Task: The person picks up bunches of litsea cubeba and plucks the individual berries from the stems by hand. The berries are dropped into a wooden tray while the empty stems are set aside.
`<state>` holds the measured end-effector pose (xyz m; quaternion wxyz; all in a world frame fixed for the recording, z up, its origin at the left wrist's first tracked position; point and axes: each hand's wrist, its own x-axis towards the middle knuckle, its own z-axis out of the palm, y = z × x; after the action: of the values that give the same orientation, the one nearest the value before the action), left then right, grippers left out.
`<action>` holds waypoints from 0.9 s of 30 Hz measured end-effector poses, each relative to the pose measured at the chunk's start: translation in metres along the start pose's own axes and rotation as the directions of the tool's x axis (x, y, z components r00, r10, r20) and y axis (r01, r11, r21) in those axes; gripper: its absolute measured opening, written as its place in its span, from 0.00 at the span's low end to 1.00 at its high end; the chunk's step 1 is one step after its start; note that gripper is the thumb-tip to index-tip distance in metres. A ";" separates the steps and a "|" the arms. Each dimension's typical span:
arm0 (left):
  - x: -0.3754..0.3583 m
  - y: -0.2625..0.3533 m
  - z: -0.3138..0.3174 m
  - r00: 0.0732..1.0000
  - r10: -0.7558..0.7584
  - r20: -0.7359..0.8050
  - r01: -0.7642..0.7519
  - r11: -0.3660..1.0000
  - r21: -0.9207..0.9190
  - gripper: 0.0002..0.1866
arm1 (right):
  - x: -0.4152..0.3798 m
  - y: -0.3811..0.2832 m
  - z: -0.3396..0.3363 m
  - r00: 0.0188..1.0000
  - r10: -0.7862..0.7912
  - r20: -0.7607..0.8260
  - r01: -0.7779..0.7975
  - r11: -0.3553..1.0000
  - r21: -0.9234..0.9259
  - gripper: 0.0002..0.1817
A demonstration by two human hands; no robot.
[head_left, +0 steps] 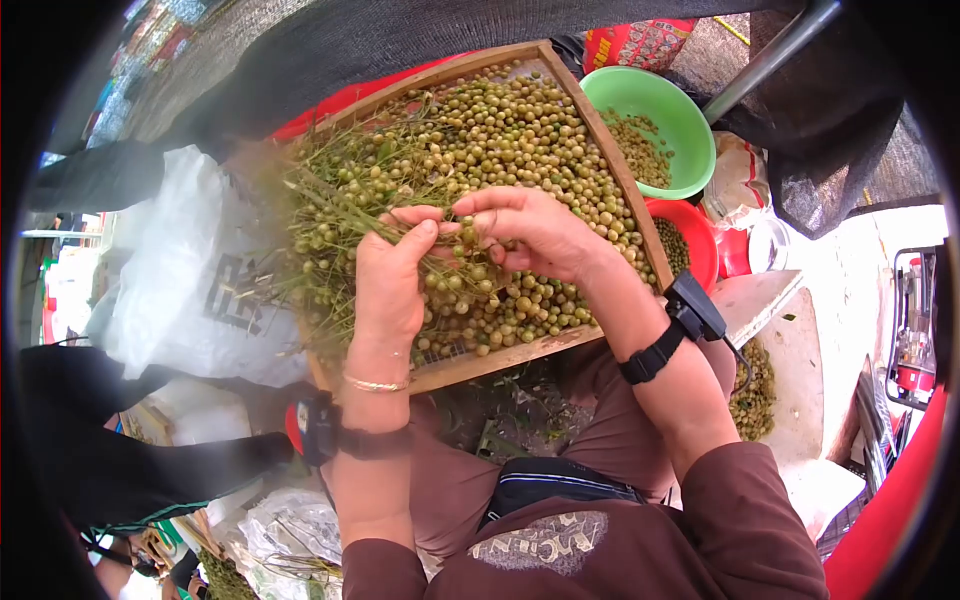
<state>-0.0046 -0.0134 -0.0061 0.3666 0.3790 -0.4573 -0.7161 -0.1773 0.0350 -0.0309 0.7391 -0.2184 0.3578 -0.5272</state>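
A wooden-framed tray (628,192) lies across the lap, filled with small round yellow-green fruits (520,120). Thin green stems (330,200) with fruits on them are heaped over its left side. Above the tray's middle, my left hand (395,270) is closed on a bunch of these stems, thumb pressed against the forefinger. Just to its right, my right hand (530,230) has its fingers curled round fruits at the end of the bunch, fingertips close to my left thumb. Part of what lies between the hands is hidden by the fingers.
Beyond the tray's right edge stand a green basin (697,150) and a red basin (703,240), both holding fruits. More fruits (755,395) lie on a pale surface at the right. A white plastic bag (185,270) is at the left, beside a person's dark sleeve (190,470).
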 end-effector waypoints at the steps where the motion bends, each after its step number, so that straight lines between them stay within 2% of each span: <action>1: 0.000 -0.002 0.001 1.000 0.019 -0.024 -0.018 1.000 0.024 0.04 | -0.002 0.000 0.007 1.000 -0.005 -0.003 0.005 0.989 -0.150 0.16; 2: 0.000 -0.004 0.001 0.999 0.017 -0.029 -0.016 1.000 0.022 0.04 | -0.002 0.001 0.010 1.000 -0.011 -0.005 0.009 0.955 -0.296 0.16; 3: 0.001 -0.006 0.001 0.998 0.049 -0.046 -0.046 0.997 0.064 0.04 | -0.002 0.001 0.010 1.000 -0.007 -0.016 0.002 0.950 -0.313 0.15; 5: 0.003 -0.007 0.000 0.994 0.086 -0.067 -0.079 0.991 0.103 0.04 | -0.001 0.004 0.007 1.000 -0.023 -0.002 0.022 0.963 -0.269 0.15; 10: 0.002 -0.006 0.001 0.996 0.025 -0.084 -0.023 1.000 0.019 0.04 | -0.005 0.001 0.015 0.999 -0.049 -0.016 0.044 0.973 -0.225 0.13; 11: 0.003 -0.010 0.003 0.987 0.121 -0.105 -0.106 0.985 0.135 0.05 | -0.008 -0.002 0.020 0.992 -0.067 -0.107 0.021 0.924 -0.382 0.13; 12: -0.002 -0.004 0.012 0.980 0.094 -0.174 -0.055 0.975 0.217 0.05 | -0.007 -0.003 0.027 0.981 -0.098 -0.169 -0.006 0.850 -0.527 0.13; 13: 0.003 -0.016 0.002 0.978 0.114 -0.172 -0.030 0.903 0.429 0.07 | -0.006 -0.001 0.030 0.970 -0.207 -0.130 0.069 0.741 -0.668 0.12; 14: 0.000 -0.011 0.007 0.967 0.157 -0.199 -0.022 0.835 0.550 0.10 | -0.006 0.002 0.031 0.948 -0.313 -0.058 0.152 0.606 -0.781 0.12; 15: -0.003 -0.002 0.006 0.973 0.110 -0.205 0.073 0.694 0.716 0.10 | -0.003 0.008 0.030 0.928 -0.364 -0.076 0.163 0.582 -0.796 0.12; 16: 0.000 -0.008 0.007 0.962 0.197 -0.190 -0.033 0.772 0.634 0.09 | 0.000 0.015 0.028 0.904 -0.416 -0.097 0.171 0.559 -0.811 0.12; 18: 0.003 -0.013 0.007 0.932 0.341 -0.121 -0.199 0.762 0.616 0.06 | -0.001 0.016 0.031 0.896 -0.422 -0.134 0.143 0.562 -0.815 0.11; 19: 0.002 -0.008 0.008 0.949 0.292 -0.121 -0.163 0.780 0.604 0.04 | -0.004 0.012 0.034 0.913 -0.372 -0.166 0.116 0.627 -0.771 0.10; 20: 0.006 -0.016 0.007 0.963 0.246 -0.109 -0.177 0.884 0.432 0.02 | -0.008 0.006 0.037 0.926 -0.319 -0.201 0.079 0.686 -0.723 0.09; 21: 0.003 -0.010 0.008 0.987 0.138 -0.085 -0.113 0.961 0.252 0.02 | -0.010 0.001 0.038 0.936 -0.264 -0.234 0.072 0.791 -0.608 0.07; 22: -0.001 -0.006 0.008 0.988 0.144 -0.056 -0.131 0.974 0.186 0.03 | -0.012 -0.002 0.038 0.942 -0.204 -0.267 0.054 0.875 -0.480 0.06; 24: -0.009 0.008 0.009 0.992 0.120 0.046 -0.123 0.988 0.088 0.03 | -0.015 -0.004 0.033 0.964 -0.143 -0.223 0.058 0.935 -0.351 0.05; 26: -0.017 0.017 0.008 0.964 0.257 0.074 -0.264 0.958 0.112 0.03 | -0.022 -0.003 0.030 0.987 -0.133 -0.090 0.121 0.985 -0.126 0.06; 27: -0.022 0.022 0.006 0.976 0.182 0.122 -0.180 0.983 -0.021 0.04 | -0.024 -0.001 0.032 0.981 -0.141 -0.130 0.129 0.987 -0.101 0.07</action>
<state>0.0035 0.0009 0.0205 0.4032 0.2890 -0.5081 -0.7041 -0.1577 0.0552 -0.0026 0.6646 -0.2396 0.4158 -0.5727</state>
